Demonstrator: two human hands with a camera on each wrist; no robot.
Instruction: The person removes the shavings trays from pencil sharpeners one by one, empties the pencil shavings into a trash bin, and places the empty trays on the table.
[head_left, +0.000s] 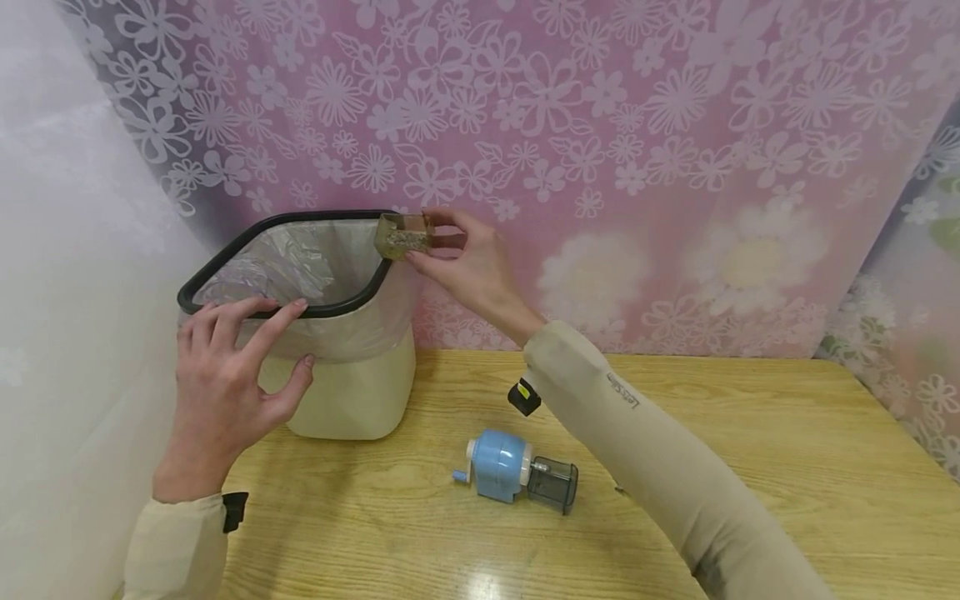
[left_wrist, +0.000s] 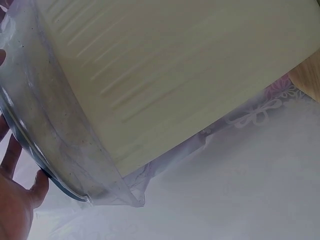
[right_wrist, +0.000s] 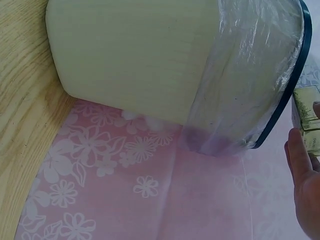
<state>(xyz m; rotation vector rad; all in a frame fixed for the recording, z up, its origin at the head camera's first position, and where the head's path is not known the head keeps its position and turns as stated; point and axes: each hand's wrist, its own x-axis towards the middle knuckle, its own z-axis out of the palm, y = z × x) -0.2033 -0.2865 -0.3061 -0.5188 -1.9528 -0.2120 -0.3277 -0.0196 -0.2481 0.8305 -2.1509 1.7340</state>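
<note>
Just above the right corner of a cream trash bin [head_left: 352, 400], my right hand [head_left: 483, 267] pinches a small yellowish-green box [head_left: 403, 237] between thumb and fingers. Greyish bits show in the box in the head view; the right wrist view shows printing on its side. My left hand [head_left: 225, 367] rests its fingertips on the bin's black rim [head_left: 330, 311] at the near left, thumb spread apart from them. A clear plastic bag [head_left: 300, 258] lines the bin and folds over its outside. The bin's bottom inside is hidden.
On the wooden table [head_left: 675, 533] lies a blue hand-crank pencil sharpener [head_left: 497, 467] with a smoky clear drawer [head_left: 553, 484]. A tiny dark bit [head_left: 618, 489] lies near the right sleeve. Pink flowered cloth [head_left: 525, 125] hangs behind; a white sheet [head_left: 60, 333] hangs at left.
</note>
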